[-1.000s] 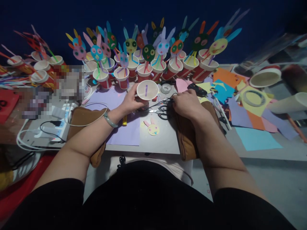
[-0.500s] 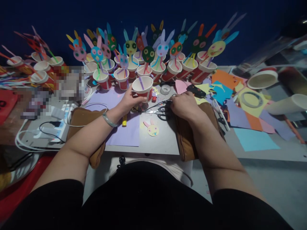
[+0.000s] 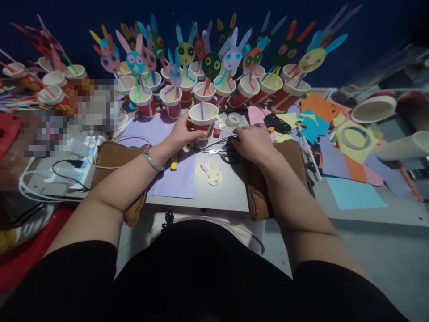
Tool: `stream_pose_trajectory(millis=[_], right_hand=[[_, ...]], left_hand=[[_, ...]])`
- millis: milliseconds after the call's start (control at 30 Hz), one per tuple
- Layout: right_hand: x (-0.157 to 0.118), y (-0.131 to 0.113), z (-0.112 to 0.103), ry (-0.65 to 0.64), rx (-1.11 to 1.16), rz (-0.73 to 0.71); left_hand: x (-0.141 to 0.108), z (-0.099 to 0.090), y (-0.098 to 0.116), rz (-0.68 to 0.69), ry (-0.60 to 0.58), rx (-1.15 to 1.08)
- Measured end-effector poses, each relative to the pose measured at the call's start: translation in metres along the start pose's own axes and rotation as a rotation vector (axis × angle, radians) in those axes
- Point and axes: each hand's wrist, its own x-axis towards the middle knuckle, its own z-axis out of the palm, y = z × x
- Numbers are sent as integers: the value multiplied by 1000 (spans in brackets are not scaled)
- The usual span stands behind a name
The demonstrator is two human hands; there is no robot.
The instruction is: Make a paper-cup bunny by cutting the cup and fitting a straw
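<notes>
My left hand [image 3: 182, 136] is wrapped round a red and white paper cup [image 3: 203, 115], its thumb across the front. A purple strip or straw [image 3: 202, 111] stands inside this cup. My right hand [image 3: 253, 142] rests by the black-handled scissors [image 3: 229, 156], its fingers curled down over thin dark lengths; what they grip is hidden. Between my forearms a yellow paper rabbit face [image 3: 212, 176] with pink ears lies on the table. A small yellow piece [image 3: 173, 162] sits on the purple paper [image 3: 172, 184] beside my left wrist.
Behind the cup stand several paper cups [image 3: 170, 102] bearing rabbit heads. A tape roll [image 3: 233, 119] and a black glue gun [image 3: 277, 123] lie beyond my right hand. Coloured paper [image 3: 357, 192] covers the right side; a power strip [image 3: 87, 163] with cables is at left. Brown cushions [image 3: 115, 154] lie under my arms.
The view has shifted slightly. The held cup has turned a little, and the purple strip in it now looks more upright. Both hands keep nearly the same places.
</notes>
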Motion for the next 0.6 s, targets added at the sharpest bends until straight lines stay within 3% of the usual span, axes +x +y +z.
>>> stream_pose_trajectory(millis=[100, 233, 600], right_hand=[[2, 1, 6, 84, 55, -28], [4, -1, 8, 128, 156, -55], [13, -1, 22, 288, 241, -94]], left_hand=[[5, -4, -10, 58, -47, 176], [11, -8, -25, 90, 9, 322], [16, -7, -34, 119, 11, 363]])
